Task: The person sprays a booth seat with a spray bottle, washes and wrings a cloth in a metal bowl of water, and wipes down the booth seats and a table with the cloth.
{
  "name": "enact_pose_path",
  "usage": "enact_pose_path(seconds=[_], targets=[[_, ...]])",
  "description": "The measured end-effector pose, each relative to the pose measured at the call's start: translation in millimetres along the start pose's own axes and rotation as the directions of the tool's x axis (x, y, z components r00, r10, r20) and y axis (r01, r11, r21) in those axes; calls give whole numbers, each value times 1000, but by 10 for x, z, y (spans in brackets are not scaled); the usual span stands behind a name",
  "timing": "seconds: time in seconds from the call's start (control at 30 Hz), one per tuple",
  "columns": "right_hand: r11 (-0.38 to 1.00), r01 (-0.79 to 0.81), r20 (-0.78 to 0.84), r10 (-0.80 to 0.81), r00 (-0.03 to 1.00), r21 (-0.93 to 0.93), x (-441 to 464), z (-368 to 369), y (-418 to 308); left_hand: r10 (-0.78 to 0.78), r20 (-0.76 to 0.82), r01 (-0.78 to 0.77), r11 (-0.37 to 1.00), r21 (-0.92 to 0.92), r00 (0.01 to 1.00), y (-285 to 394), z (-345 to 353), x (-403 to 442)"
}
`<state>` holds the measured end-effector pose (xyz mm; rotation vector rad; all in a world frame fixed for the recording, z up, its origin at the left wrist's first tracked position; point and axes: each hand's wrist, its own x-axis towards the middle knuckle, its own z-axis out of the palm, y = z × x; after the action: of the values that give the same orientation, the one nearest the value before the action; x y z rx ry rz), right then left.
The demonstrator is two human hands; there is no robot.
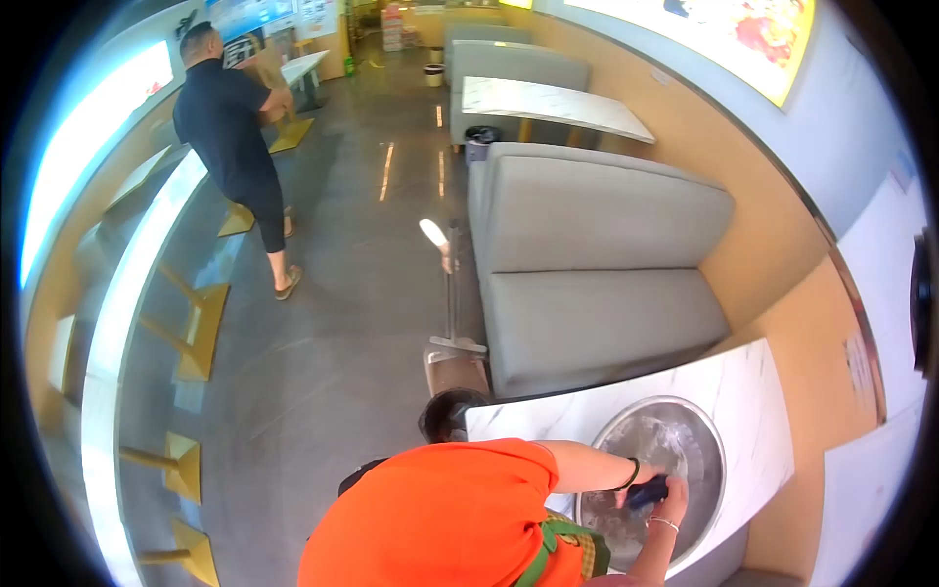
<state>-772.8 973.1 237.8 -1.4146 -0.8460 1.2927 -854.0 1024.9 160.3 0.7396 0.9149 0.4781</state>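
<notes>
A large round metal basin [719, 440] stands on a white marble-patterned table [753, 391], with what looks like clear water and ripples or suds inside. My left hand [643, 476], wearing a dark band at the wrist, reaches over the basin from an orange sleeve. My right hand [673, 502], with a pale bracelet, comes in from the bottom. Between them both hands grip a small dark blue-black item [647, 491]; its kind is not clear. Some of my left fingers are hidden behind it.
A grey padded bench [606, 284] backs onto the table. Beside it stand a black bin [445, 416] and a long-handled dustpan [455, 367]. A person in dark clothes [230, 127] stands by the long counter [108, 362] at left. Another marble-patterned table [548, 103] is farther back.
</notes>
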Motion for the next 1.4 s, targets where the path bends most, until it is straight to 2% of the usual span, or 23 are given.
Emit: enact_pose_path(seconds=[0.13,0.2,0.3,0.37,0.47,0.5,0.53,0.57,0.6,0.67,0.73,0.77,0.8,0.83,0.97,1.03,1.1,1.13,1.17,1.23,1.3,1.37,1.4], targets=[[928,332,-7,-338,941,-170,-373,478,-129,-2,80,11,995,-104,997,56,140,5],[737,517,78,-541,837,-435,-343,573,-14,13,73,-6,995,-95,997,71,175,-58],[574,324,-103,-588,802,-752,-167,457,-49,41,41,-39,998,-44,998,105,229,-186],[644,272,-188,-552,812,-715,13,235,38,61,10,-61,998,-1,998,125,210,-276],[456,168,-188,-636,748,-874,141,-194,218,139,-4,-138,985,103,990,84,127,-324],[463,150,-203,-627,752,-874,177,-306,185,453,-48,-396,821,412,890,-6,-1,-61],[417,179,-120,-598,793,-891,136,-457,162,703,33,-538,511,671,710,-142,-74,135],[377,194,-52,-554,831,-906,-10,-590,170,683,7,-464,488,739,730,62,-178,-35],[366,194,-10,-487,873,-910,-135,-594,112,606,-112,-423,664,616,787,192,-243,-122],[374,213,57,-386,921,-903,-219,-568,55,566,-133,-263,562,784,813,445,-381,-261],[362,256,141,-315,939,-896,-265,-473,75,666,-118,-346,520,781,736,302,-489,-44],[402,219,139,-218,966,-889,-347,-398,42,634,-175,-307,574,760,753,307,-446,-150],[310,221,193,-118,974,-925,-228,-487,266,495,-115,-236,590,772,861,375,-459,-255],[220,251,253,-19,967,-943,-125,-531,492,534,-86,-247,521,817,841,137,-549,-107],[-82,76,36,404,914,-994,-33,-173,756,119,-163,106,382,918,980,165,-476,-358],[45,260,248,499,831,-964,90,-303,661,139,-104,51,342,938,985,-7,-519,-300],[337,242,302,139,943,-910,155,-402,382,179,253,-278,134,951,951,75,-438,-364],[387,305,332,3,943,-870,67,-402,36,243,355,-404,196,894,903,-10,-398,-263],[525,240,274,-15,962,-817,-40,-378,-264,252,517,-571,462,678,818,-139,-387,-18],[798,80,153,15,988,-597,-175,-338,-613,184,408,-371,814,447,894,156,-13,-437],[892,37,102,10,995,-450,-306,-292,-804,230,358,-360,862,356,905,116,84,-288],[904,262,-9,-282,959,-338,-392,-303,-797,341,248,-415,826,382,907,257,165,-349],[976,199,-145,-210,967,-88,-452,-325,-776,304,218,-363,869,335,928,271,103,-200]])
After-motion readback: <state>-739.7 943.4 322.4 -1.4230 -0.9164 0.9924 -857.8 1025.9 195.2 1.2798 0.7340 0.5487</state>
